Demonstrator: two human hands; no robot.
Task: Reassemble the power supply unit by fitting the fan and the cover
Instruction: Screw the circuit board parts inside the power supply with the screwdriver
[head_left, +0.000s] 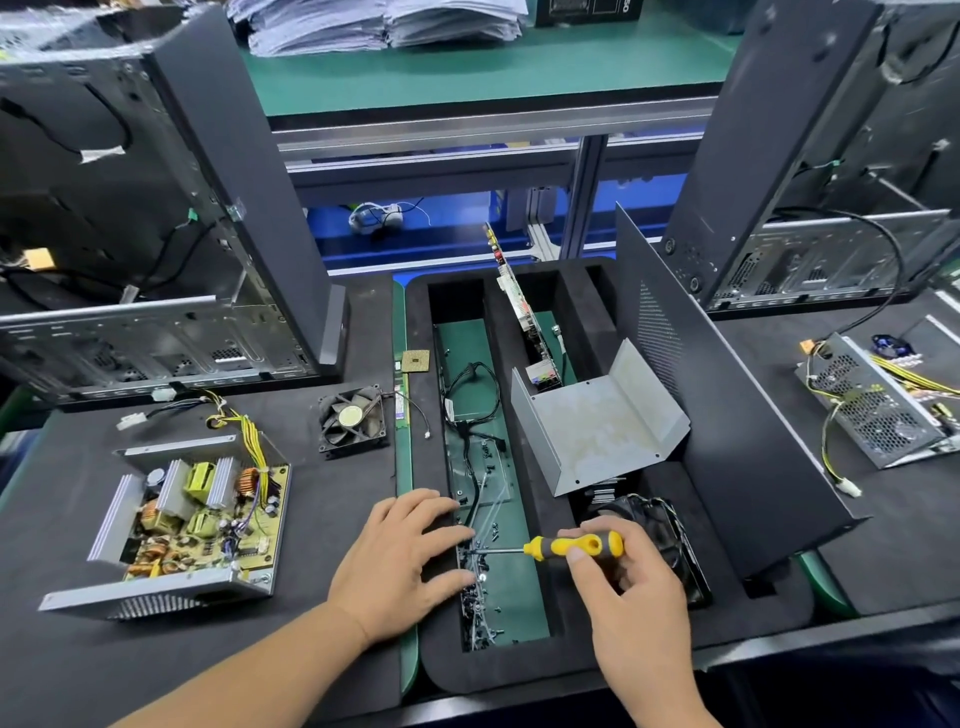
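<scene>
Right hand grip is curled round the yellow screwdriver, thumb and fingers pinching the handle, shaft pointing left toward the other hand. Tip sits among the loose screws in the long slot of the black foam tray. Left hand grip is flat, fingers straight and spread, holding nothing; fingertips touch the slot edge right by the screwdriver tip, one near a shiny screw.

Risks, as judgement: the person seems to be fishing a screw out. The tip could flick small screws out of the slot or deeper under the black cable running up the slot beyond the grip. A wrong-size screw could get picked, since several kinds look mixed. The tip is close to the left fingertips, so a slip could jab them.

Task parts are all apart from the grip. The fan lies flat on the surface, up and left of the left hand, not yet fitted. The open power supply unit, board exposed, sits further left, well apart from the fan. The grey cover rests tilted in the tray, just above the right hand, leaning over another black fan behind the right knuckles. It looks loosely propped; a bump from the right hand could tip it. The fan's thin lead trails toward the tray and could snag.
</scene>
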